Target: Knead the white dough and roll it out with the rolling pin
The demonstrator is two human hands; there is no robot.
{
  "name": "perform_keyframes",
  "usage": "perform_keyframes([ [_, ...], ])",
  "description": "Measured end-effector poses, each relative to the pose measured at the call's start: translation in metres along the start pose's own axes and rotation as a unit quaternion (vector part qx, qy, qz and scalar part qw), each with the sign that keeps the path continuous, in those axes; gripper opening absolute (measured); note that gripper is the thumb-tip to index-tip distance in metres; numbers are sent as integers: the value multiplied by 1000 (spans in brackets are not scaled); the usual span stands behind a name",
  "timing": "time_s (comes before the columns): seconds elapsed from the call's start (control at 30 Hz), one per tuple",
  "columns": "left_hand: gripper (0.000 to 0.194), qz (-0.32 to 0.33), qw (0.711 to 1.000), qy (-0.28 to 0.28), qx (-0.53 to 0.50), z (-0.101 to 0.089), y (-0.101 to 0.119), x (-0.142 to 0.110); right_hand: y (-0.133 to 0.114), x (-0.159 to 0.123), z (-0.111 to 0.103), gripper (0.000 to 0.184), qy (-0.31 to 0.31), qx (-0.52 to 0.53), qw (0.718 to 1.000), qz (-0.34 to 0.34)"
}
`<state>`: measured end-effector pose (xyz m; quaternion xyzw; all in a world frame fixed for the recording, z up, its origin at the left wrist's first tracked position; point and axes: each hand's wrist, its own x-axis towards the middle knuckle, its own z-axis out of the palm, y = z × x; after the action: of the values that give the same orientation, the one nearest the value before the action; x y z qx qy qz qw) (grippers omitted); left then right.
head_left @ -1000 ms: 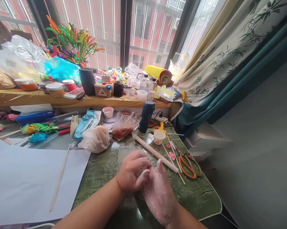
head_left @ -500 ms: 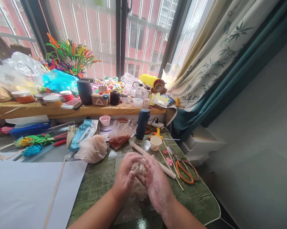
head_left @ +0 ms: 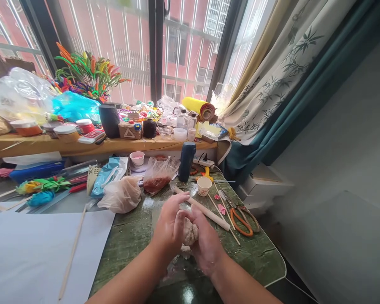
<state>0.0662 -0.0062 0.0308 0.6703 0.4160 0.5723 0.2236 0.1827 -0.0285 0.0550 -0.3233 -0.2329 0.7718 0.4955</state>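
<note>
Both of my hands are closed around a pale, crumbly lump of dough just above the green table. My left hand wraps it from the left, fingers curled over the top. From the right, my right hand, dusted white, presses against it. Bits of dough hang below the lump. A wooden rolling pin lies just behind my hands.
Orange-handled scissors, thin sticks and a paper cup lie to the right. Plastic bags, a dark bottle and a small pink cup stand behind. A large white sheet covers the left. The windowsill shelf is crowded with jars and craft flowers.
My hands have gone from clasped tight over the dough to kneading it, and have shifted a little away from me; the lump now shows between them. The camera has tilted slightly.
</note>
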Motion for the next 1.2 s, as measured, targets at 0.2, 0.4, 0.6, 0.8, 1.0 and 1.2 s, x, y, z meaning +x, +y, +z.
perform_keyframes([
  [0.2,40,72,990,-1,122,2,0,-8,21,9,-1,29,18,-61,996,-56],
  [0.4,39,123,980,26,153,0,1,-8,21,22,-1,33,59,-144,986,-64],
  [0.6,45,101,990,-7,94,1,-10,-8,12,36,-5,38,58,-256,962,-69],
  [0.8,61,-243,943,20,-224,19,-20,7,-19,36,-12,47,73,-274,924,-258],
  [1.0,67,-449,718,-7,-533,5,5,24,-28,14,-12,36,-162,-485,786,-348],
  [1.2,42,-318,877,78,-353,-7,1,20,-1,7,-17,68,45,-274,908,-313],
])
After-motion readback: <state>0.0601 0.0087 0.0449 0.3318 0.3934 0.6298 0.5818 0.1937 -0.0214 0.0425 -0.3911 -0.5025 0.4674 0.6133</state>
